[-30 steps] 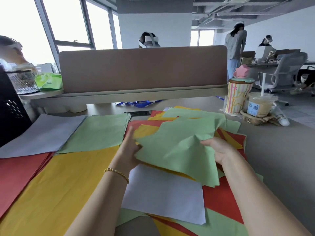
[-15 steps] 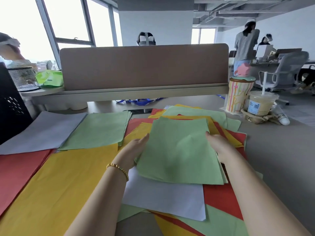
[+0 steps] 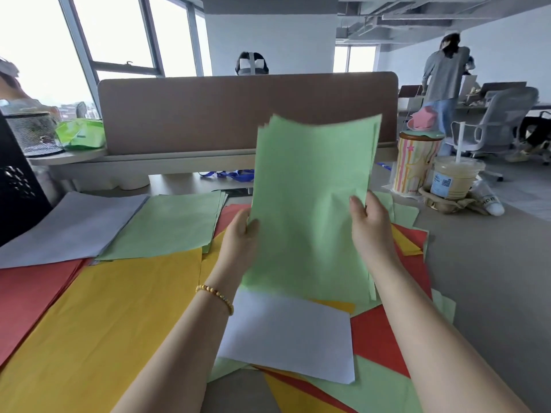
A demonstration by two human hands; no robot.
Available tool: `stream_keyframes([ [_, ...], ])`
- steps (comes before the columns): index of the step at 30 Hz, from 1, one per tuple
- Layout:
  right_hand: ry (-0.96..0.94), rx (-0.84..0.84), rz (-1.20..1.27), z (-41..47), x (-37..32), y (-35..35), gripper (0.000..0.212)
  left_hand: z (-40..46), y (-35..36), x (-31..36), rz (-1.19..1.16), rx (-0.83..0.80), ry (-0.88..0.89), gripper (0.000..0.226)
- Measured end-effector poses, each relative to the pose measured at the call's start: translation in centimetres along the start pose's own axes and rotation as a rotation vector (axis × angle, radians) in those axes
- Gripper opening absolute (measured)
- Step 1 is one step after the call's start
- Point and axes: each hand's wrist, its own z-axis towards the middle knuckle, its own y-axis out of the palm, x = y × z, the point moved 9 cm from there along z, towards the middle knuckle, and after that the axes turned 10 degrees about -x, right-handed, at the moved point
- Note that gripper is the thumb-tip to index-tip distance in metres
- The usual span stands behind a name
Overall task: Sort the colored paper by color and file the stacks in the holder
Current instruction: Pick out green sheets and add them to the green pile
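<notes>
Couldn't see much behind that upright green bundle [image 3: 310,204]; it blocked part of the divider [image 3: 185,114] and the mixed heap [image 3: 384,335] underneath. My left hand [image 3: 238,242] had its fingers tucked behind the sheets, so only the thumb showed; same deal with the right hand [image 3: 372,231]. The black holder [image 3: 15,186] got chopped off by the left edge, and so did the red stack [image 3: 32,296]. The label on the drink cup [image 3: 453,177] was too tiny to read.
</notes>
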Motion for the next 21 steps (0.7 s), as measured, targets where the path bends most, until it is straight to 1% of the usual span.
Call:
stream_keyframes([
  [1, -0.068, 0.039, -0.002, -0.3, -1.2, -0.4, 0.017, -0.2, -0.2, 1.1, -0.004, 0.06, 0.081, 0.02],
  [3, -0.186, 0.078, 0.018, -1.0, -3.4, -0.6, 0.011, -0.9, -0.4, 3.1, 0.009, 0.139, 0.21, 0.019],
  [5, -0.238, 0.099, 0.026, -1.6, -4.7, -0.5, 0.027, -1.4, -0.4, 4.0, 0.001, 0.173, 0.284, 0.019],
  [6, -0.244, 0.111, 0.029, -1.8, -4.9, -0.5, 0.028, -1.7, -0.4, 4.1, -0.01, 0.188, 0.299, 0.019],
  [9, -0.261, 0.149, 0.078, -2.2, -5.6, -0.9, 0.011, -2.0, -0.7, 4.2, -0.046, 0.241, 0.299, 0.02],
  [10, -0.249, 0.139, 0.094, -2.2, -5.5, -0.9, 0.012, -2.0, -0.9, 4.2, -0.062, 0.247, 0.292, 0.018],
  [12, -0.212, 0.081, 0.113, -1.9, -5.1, -0.5, 0.037, -1.9, -0.9, 3.8, -0.119, 0.226, 0.259, 0.007],
  [13, -0.192, 0.048, 0.121, -1.6, -4.6, -0.3, 0.048, -1.8, -1.0, 3.2, -0.135, 0.225, 0.217, 0.012],
  [15, -0.142, 0.007, 0.141, -1.1, -3.2, 0.1, 0.062, -1.6, -1.4, 2.1, -0.135, 0.234, 0.113, 0.032],
  [16, -0.11, -0.002, 0.139, -0.8, -2.4, 0.3, 0.065, -1.5, -1.6, 1.8, -0.146, 0.24, 0.104, 0.034],
  [18, -0.06, -0.033, 0.095, -0.7, -1.6, 0.6, 0.068, -1.4, -1.6, 2.1, -0.16, 0.222, 0.139, 0.025],
  [21, 0.075, -0.075, 0.037, -1.0, -0.4, 1.2, 0.063, -1.2, -0.8, 1.8, -0.145, 0.178, 0.126, 0.017],
])
